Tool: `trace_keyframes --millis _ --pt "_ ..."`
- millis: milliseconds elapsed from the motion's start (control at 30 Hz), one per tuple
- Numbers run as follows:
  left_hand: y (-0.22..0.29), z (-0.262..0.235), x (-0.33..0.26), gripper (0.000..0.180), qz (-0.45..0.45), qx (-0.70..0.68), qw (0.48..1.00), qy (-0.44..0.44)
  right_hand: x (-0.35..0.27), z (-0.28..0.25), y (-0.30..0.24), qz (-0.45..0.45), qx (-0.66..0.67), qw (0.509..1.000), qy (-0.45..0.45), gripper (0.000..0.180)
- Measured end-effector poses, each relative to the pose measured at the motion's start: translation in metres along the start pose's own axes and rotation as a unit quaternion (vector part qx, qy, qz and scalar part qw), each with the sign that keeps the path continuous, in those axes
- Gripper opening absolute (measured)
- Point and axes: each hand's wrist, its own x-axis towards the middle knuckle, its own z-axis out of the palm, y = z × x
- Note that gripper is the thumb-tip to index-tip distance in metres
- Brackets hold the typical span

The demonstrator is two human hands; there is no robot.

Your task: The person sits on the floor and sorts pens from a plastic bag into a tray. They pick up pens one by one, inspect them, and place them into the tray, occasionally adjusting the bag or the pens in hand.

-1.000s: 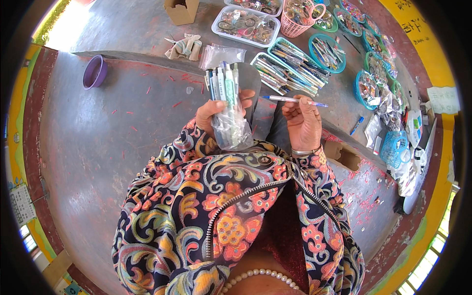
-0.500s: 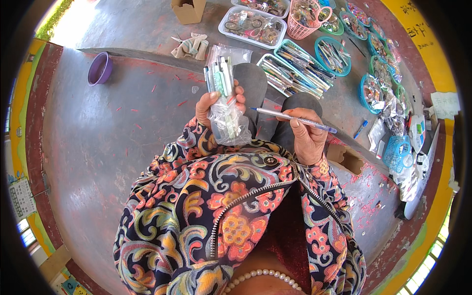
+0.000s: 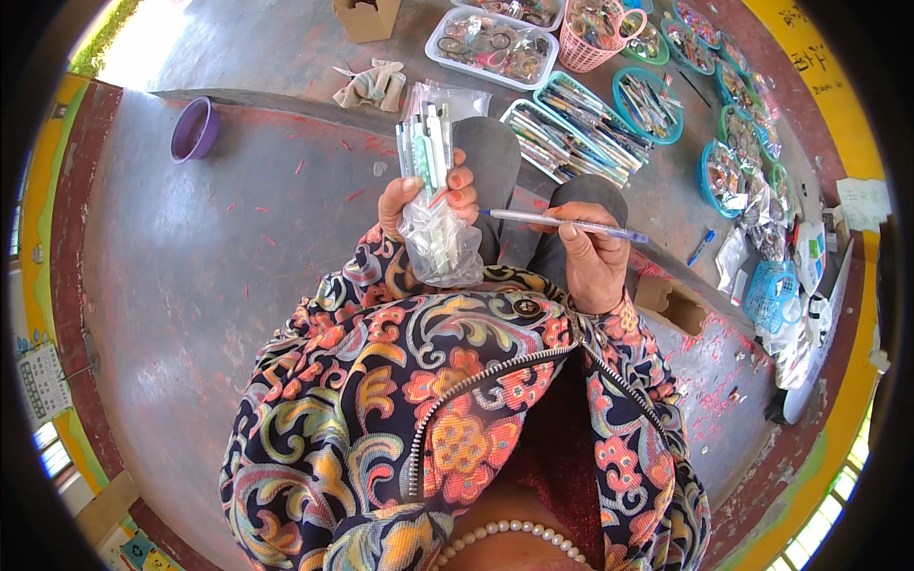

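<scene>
She sits on the concrete floor (image 3: 219,257), and her left hand (image 3: 424,195) is clenched around a clear plastic bag (image 3: 440,249) with a bundle of pens (image 3: 426,145) sticking up out of its top. Her right hand (image 3: 590,262) pinches a single pen (image 3: 564,223) lying crosswise, its tip pointing toward the bag and nearly touching the left fingers. Beyond her knees lie trays of pens (image 3: 562,133), a pink basket (image 3: 595,29), and a purple bowl (image 3: 193,129) well off to her left.
</scene>
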Motion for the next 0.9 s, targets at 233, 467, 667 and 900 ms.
trace_keyframes --millis 233,467,667,900 --pt "0.001 -0.003 0.001 0.053 -0.008 -0.026 0.999 -0.029 0.0 -0.005 0.004 0.025 -0.009 1.0 0.01 0.013" --pt "0.002 -0.004 0.001 0.051 -0.011 -0.028 0.999 -0.044 0.001 -0.003 0.004 0.008 0.03 0.999 0.012 0.014" --pt "0.002 -0.012 -0.001 0.054 0.001 -0.03 0.999 -0.025 0.001 -0.009 0.016 0.035 0.011 0.999 0.025 0.016" --pt "0.004 -0.017 -0.004 0.054 0.01 0.083 0.994 0.065 0.015 -0.055 0.028 0.143 0.108 0.966 0.184 0.022"
